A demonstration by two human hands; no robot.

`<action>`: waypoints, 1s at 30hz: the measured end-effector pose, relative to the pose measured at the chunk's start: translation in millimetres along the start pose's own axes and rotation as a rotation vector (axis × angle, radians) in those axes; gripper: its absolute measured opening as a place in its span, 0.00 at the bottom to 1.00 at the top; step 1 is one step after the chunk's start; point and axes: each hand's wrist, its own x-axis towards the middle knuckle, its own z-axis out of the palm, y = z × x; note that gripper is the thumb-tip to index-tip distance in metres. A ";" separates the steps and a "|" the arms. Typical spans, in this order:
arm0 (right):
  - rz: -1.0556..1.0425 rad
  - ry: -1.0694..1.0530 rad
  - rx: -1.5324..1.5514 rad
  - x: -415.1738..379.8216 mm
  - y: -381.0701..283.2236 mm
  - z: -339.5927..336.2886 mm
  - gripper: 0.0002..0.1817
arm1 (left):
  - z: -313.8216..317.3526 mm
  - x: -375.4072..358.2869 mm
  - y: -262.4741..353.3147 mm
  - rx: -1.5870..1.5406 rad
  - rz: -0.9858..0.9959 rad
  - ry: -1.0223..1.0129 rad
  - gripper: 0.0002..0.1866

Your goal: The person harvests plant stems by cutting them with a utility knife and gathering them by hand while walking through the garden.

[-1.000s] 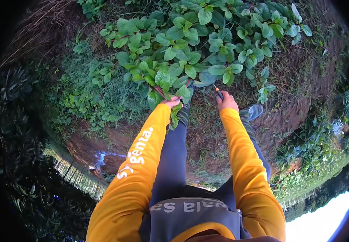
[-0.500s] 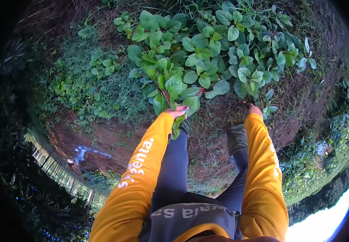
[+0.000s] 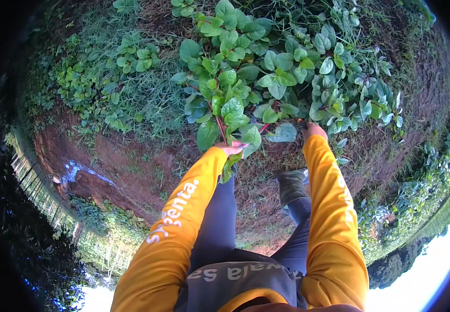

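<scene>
My left hand (image 3: 231, 148) is closed around a bunch of cut-looking vine stems, Malabar spinach by their reddish stalks and glossy round leaves (image 3: 232, 107). The bunch rises above the fist, and a few leaves hang below it. My right hand (image 3: 314, 130) reaches to the lower edge of the leafy plants (image 3: 282, 67), its fingers curled and partly hidden by leaves. A small dark thing with an orange spot shows at its fingertips, too small to name. Between the hands, a broad leaf (image 3: 282, 132) and a reddish stem hang from the patch.
Low grassy weeds (image 3: 147, 99) grow left of the plants. Bare reddish soil (image 3: 105, 161) runs below, with a whitish-blue patch (image 3: 81, 171) at its left. My boot (image 3: 292, 186) stands beneath my right arm. More bushes (image 3: 428, 171) line the right side.
My view has shifted, and my right hand has moved left and up, closer to the plants' base. My left hand still grips the bunch.
</scene>
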 end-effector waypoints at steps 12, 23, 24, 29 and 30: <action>-0.850 0.701 0.099 -26.9 -287.0 -175.0 0.34 | 24.0 -47.0 -77.1 -0.960 0.175 -0.247 0.12; -0.973 0.875 0.541 -60.5 -243.0 -109.0 0.11 | 0.6 -10.1 -53.6 -0.985 0.172 -0.241 0.18; -0.937 0.834 0.587 -89.4 -216.7 -103.2 0.12 | 3.5 -1.7 -45.1 -0.996 0.173 -0.247 0.18; -0.839 0.583 0.724 -193.2 -134.7 -66.8 0.15 | 60.1 -20.9 41.0 -0.885 0.250 -0.489 0.28; -0.804 0.517 0.729 -206.0 -126.7 -59.4 0.15 | 68.0 -15.0 39.7 -1.005 0.140 -0.524 0.28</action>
